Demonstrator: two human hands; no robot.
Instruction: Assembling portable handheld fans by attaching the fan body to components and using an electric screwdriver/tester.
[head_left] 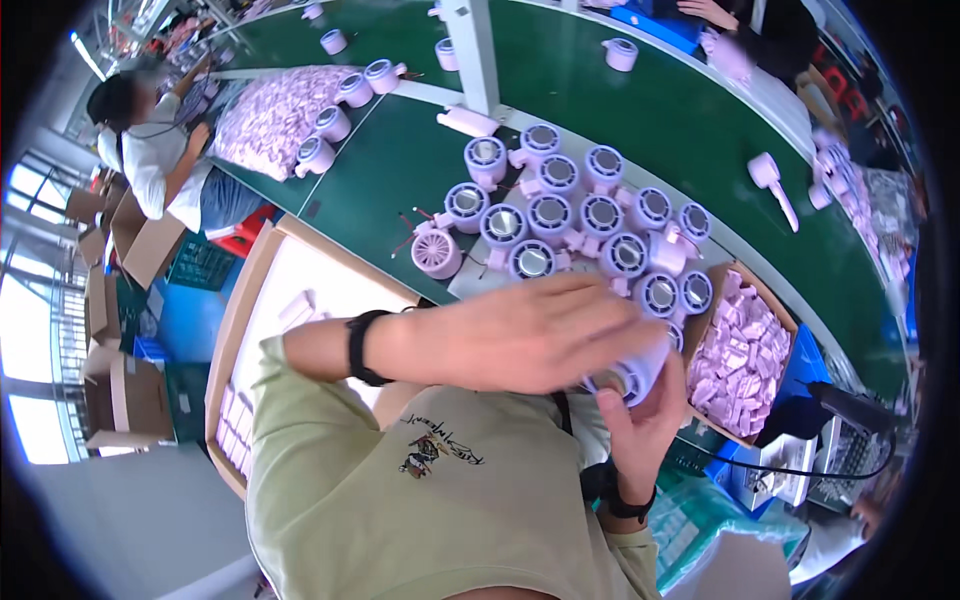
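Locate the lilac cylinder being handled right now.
In the head view, right of centre, the lilac cylinder is in the right hand, beside the left hand, left of the box of pink pieces.

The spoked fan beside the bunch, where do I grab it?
Probably pinch the spoked fan around its round side wall, coming from the near side: it stands spokes up, with other fans to its right and wires behind it.

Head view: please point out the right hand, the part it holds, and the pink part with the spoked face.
Right hand [648, 430]: head view, middle of the hand.
Held part [646, 368]: head view, its pale side.
Spoked part [436, 253]: head view, its round face.
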